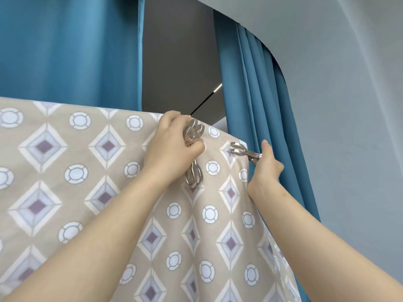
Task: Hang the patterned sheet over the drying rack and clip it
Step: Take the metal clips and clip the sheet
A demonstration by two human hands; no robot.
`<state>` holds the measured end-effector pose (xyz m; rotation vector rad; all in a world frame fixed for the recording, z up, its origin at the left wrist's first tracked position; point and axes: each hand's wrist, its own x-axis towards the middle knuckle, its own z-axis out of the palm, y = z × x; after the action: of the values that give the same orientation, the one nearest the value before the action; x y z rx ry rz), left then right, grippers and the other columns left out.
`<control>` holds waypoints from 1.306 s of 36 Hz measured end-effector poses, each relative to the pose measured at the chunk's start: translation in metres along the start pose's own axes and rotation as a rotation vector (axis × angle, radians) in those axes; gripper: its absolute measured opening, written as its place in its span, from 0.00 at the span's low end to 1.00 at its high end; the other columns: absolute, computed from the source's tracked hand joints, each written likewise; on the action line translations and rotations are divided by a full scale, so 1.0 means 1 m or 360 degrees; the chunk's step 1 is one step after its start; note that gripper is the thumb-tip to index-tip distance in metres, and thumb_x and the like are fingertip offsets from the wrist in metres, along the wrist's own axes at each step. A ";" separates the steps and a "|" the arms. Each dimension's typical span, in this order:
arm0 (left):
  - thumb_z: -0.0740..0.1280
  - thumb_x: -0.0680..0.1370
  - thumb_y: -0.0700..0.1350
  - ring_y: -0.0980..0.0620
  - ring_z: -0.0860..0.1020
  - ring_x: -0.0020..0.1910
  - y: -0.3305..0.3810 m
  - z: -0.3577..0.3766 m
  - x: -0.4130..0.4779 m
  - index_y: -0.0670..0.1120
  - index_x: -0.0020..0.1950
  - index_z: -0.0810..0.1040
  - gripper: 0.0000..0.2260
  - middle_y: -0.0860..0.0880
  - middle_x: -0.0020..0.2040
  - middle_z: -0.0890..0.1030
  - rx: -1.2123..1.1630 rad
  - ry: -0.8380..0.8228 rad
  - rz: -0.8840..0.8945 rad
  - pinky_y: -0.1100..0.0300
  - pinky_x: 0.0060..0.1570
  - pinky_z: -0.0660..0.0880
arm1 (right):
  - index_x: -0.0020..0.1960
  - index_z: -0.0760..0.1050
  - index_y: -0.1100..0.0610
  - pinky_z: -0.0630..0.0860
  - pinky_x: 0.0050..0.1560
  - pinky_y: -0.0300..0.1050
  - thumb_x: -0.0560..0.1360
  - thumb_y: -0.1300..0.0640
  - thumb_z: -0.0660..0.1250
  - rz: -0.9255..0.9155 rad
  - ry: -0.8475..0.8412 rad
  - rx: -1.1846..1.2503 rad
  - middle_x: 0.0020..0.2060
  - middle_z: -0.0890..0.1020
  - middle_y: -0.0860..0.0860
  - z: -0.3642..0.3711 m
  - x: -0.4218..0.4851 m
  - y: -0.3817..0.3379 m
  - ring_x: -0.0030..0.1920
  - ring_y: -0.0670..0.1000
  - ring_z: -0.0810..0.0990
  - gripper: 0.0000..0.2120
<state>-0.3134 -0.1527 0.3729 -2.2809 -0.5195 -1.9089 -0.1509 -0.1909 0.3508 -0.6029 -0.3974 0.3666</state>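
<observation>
A beige patterned sheet with diamonds and circles hangs over a rail that it hides. My left hand grips several spare metal clips against the sheet near its top edge. My right hand pinches the handles of another metal clip at the sheet's right top corner. That clip's jaws lie over the folded cloth edge. Whether they have closed on the rail I cannot tell.
Blue curtains hang behind the sheet at left and another blue curtain at right. A grey wall shows between them, with a thin dark rod poking out behind my left hand. A pale wall fills the right.
</observation>
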 end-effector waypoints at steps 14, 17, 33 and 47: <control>0.68 0.75 0.46 0.54 0.74 0.34 0.002 -0.024 -0.065 0.50 0.39 0.72 0.07 0.53 0.35 0.75 -0.1147 0.0184 -0.0861 0.64 0.35 0.73 | 0.37 0.72 0.55 0.70 0.36 0.31 0.76 0.59 0.63 -0.0584 -0.0847 -0.0813 0.32 0.76 0.47 -0.019 -0.114 0.020 0.30 0.39 0.74 0.09; 0.69 0.75 0.44 0.50 0.75 0.36 0.004 -0.030 -0.080 0.49 0.38 0.71 0.08 0.51 0.35 0.74 -0.1214 0.0289 -0.0902 0.55 0.45 0.75 | 0.41 0.72 0.52 0.68 0.33 0.33 0.75 0.53 0.67 -0.0390 -0.1097 -0.0950 0.34 0.77 0.46 -0.027 -0.135 0.030 0.28 0.39 0.74 0.06; 0.67 0.75 0.50 0.48 0.76 0.46 0.013 -0.102 -0.176 0.52 0.39 0.71 0.08 0.41 0.52 0.77 -0.0542 0.0151 -0.1112 0.47 0.53 0.75 | 0.40 0.67 0.54 0.70 0.36 0.40 0.71 0.67 0.68 0.0157 -0.1352 -0.0920 0.39 0.79 0.54 -0.057 -0.200 0.047 0.34 0.49 0.76 0.13; 0.65 0.75 0.40 0.51 0.64 0.26 -0.029 -0.284 -0.262 0.45 0.40 0.65 0.09 0.49 0.27 0.65 -0.0250 0.0233 -0.1750 0.57 0.37 0.68 | 0.47 0.75 0.52 0.68 0.30 0.31 0.72 0.63 0.71 0.0339 -0.1702 -0.0748 0.35 0.76 0.47 -0.017 -0.339 0.115 0.27 0.41 0.71 0.08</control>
<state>-0.6255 -0.2606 0.1705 -2.0451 -1.9547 -2.5323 -0.4602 -0.2603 0.1828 -0.8788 -1.4798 0.8062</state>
